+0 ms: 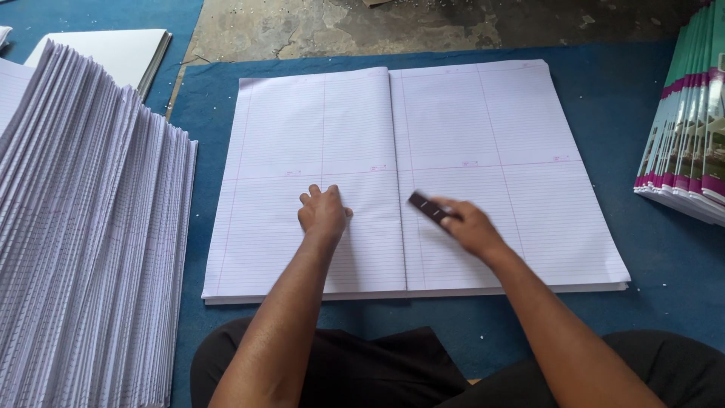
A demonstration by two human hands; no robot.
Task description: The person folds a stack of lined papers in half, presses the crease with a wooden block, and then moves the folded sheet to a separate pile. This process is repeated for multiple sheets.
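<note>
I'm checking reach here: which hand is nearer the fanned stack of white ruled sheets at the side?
Left. The left hand rests flat on the open ruled sheet, closer to the fanned stack; the right hand, holding a small dark block, lies farther away.

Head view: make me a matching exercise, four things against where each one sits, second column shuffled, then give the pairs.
Things:
1. left hand
2. right hand
3. fanned stack of ruled sheets
4. stack of green and purple covers

Places:
A. right edge of the view, on the blue mat
B. flat on the left half of the big ruled sheets
C. left side of the view
D. just right of the centre fold, holding a small dark block

Pairs: 1-B, 2-D, 3-C, 4-A
</note>
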